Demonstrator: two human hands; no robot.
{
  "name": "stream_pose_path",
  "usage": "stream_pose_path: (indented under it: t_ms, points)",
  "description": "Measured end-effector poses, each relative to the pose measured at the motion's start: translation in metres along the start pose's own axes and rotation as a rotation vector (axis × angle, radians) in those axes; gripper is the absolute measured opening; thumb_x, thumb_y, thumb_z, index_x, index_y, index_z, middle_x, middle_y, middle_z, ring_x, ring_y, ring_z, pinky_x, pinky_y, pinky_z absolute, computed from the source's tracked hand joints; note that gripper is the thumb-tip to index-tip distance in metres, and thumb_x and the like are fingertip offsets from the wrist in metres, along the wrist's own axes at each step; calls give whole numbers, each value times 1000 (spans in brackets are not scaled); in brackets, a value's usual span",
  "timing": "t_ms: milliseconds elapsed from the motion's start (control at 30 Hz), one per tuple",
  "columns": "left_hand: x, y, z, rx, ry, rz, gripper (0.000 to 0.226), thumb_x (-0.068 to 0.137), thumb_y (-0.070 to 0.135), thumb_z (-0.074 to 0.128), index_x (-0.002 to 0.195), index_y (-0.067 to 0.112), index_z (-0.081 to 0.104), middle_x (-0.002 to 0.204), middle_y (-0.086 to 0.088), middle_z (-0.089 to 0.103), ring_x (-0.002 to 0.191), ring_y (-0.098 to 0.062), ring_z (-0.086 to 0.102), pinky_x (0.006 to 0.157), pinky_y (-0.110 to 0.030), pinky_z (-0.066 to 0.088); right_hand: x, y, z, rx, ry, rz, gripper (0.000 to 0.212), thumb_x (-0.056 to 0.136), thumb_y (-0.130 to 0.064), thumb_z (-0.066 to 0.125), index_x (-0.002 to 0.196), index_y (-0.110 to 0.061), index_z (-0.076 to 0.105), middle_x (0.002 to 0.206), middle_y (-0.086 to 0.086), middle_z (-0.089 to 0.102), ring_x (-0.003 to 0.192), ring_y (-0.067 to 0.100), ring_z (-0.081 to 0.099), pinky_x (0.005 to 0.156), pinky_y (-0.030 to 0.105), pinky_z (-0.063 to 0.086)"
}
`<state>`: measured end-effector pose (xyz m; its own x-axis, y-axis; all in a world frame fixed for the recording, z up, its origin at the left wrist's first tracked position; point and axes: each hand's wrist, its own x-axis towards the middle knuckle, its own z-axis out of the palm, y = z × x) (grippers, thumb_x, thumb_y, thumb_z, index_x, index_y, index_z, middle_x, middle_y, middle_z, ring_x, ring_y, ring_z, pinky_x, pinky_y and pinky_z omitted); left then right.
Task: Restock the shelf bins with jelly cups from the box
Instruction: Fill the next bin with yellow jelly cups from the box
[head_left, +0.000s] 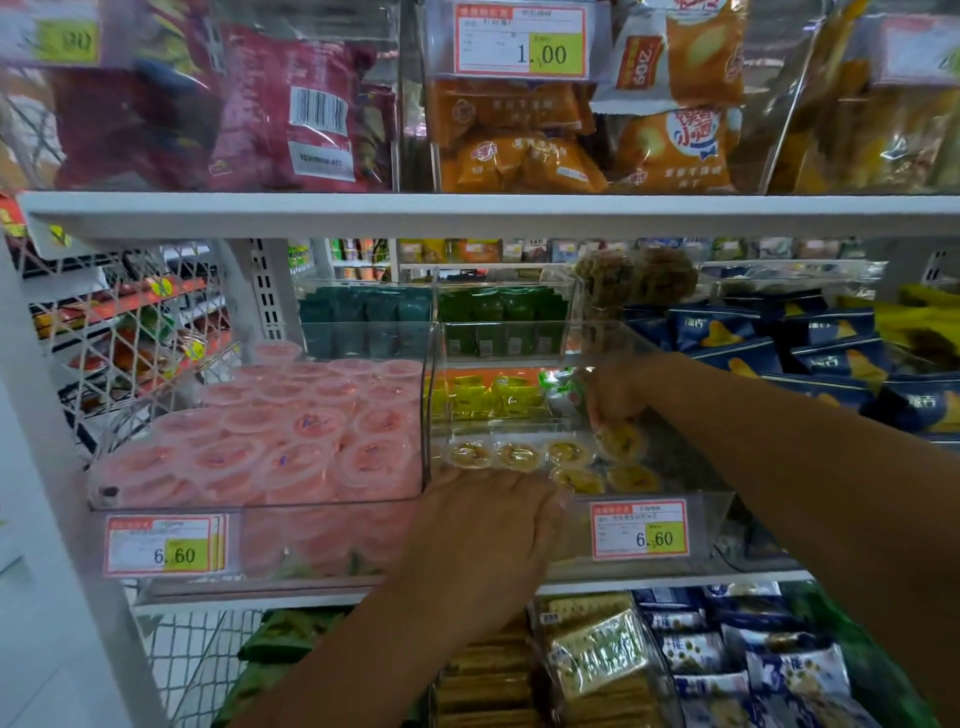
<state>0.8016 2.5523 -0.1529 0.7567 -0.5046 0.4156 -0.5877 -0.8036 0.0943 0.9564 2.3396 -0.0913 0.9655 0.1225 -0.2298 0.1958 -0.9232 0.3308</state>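
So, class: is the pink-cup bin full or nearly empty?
Full: pink cups cover the bin wall to wall, with more showing beneath through its front.

Twelve o'clock: I've got a price tag (521, 40) reading 1.00, over the orange packets (519, 156). Eight o'clock: second tag (165, 544) reads 6.60, on the bin front (311, 540) below the pink jelly cups (291, 441). Five o'clock: third tag (640, 530), also 6.60. The small Chinese print is unreadable.

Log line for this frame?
pink bin: full | yellow bin: sparse | right hand: holds cup inside it | left hand: at its front rim
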Motion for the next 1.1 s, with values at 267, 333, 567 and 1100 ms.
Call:
stream_pose_path:
  t_ms: [267,333,567,1100]
  points:
    - [1,1,2,4,30,0,75,84,55,-8,120,36,55,116,18,61,108,-4,51,93,-26,23,4,-7,17,24,-64,5,39,88,-14,65,127,-22,62,137,1,54,123,20,50,99,33,44]
    - [0,1,1,4,38,12,78,82,56,-9,122,37,54,120,18,61,111,-4,50,92,-24,19,-9,-8,14,50,-34,9,40,90,-16,62,130,-19,58,136,6,53,122,23,50,96,33,43]
    - [-39,1,13,-283,431,228,38,94,31,43,123,17,63,124,5,63,121,-9,49,106,-23,30,-145,-42,12,1030,677,-151,30,97,-22,55,126,-29,59,115,-4,67,102,9,63,86,21,51]
    - [-303,-5,333,-514,-998,-600,46,99,34,49,143,23,41,146,1,44,132,-15,42,94,-13,27,-193,-265,539,1701,-667,547,40,89,-22,63,127,-9,58,119,10,64,102,23,65,85,37,56]
